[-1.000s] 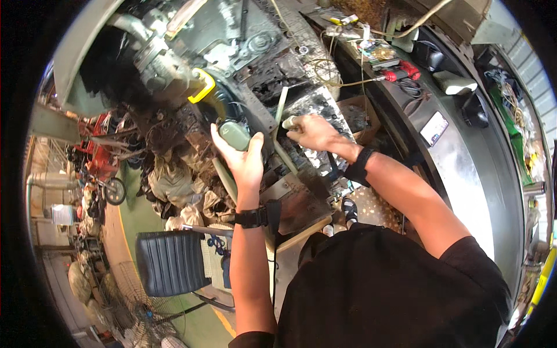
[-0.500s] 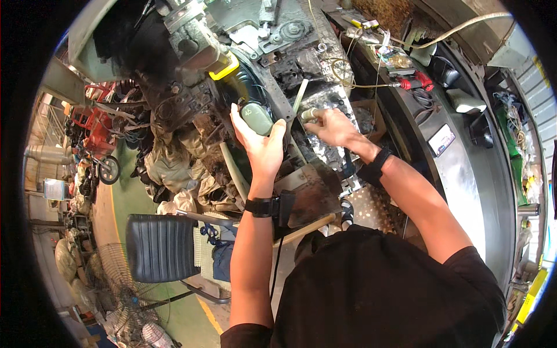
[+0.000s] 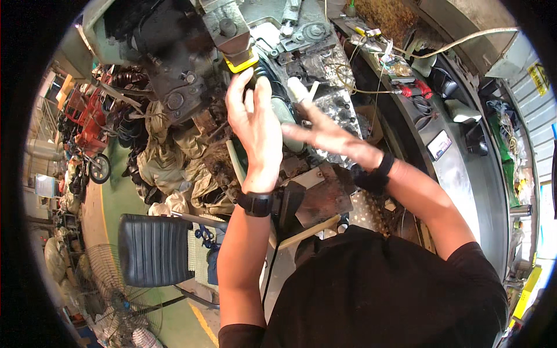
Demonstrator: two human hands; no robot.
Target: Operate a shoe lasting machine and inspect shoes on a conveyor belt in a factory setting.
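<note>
The left hand [image 3: 255, 124] is poised by the yellow guard [image 3: 242, 64], grip parted, any hold hidden; between both hands lies the green part [image 3: 283, 116], seemingly placed within reach. Right hand [image 3: 328, 136] blurred, thumb splayed: hold on the pale piece [image 3: 297, 90] can't be told.

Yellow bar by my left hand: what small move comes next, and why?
Perhaps ease your left hand back slightly from the yellow bar: its fingers reach right up to it in this view, and whether they touch is unclear.
</note>
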